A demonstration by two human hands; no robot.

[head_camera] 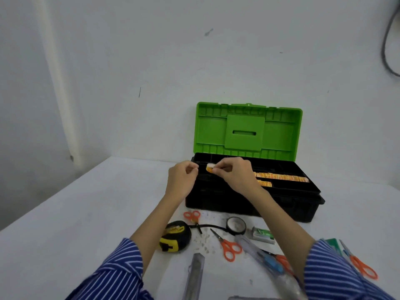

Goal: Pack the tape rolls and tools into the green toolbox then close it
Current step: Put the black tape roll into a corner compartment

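The toolbox (249, 204) has a black base and stands against the wall with its green lid (247, 128) raised upright. Several orange-wrapped tape rolls (281, 176) lie in rows in its top tray. My right hand (234, 173) pinches one small orange and white tape roll (209, 167) over the tray's left end. My left hand (183, 179) hovers just left of that roll with its fingers curled and nothing in them. On the table in front lie a black tape roll (236, 225), a yellow and black tape measure (175, 236) and orange scissors (228, 245).
More orange scissors lie at the left (192, 216) and far right (361, 264). A small green and white box (263, 234), a blue-handled tool in a clear sleeve (270, 262) and a grey utility knife (194, 273) also lie on the white table (86, 213).
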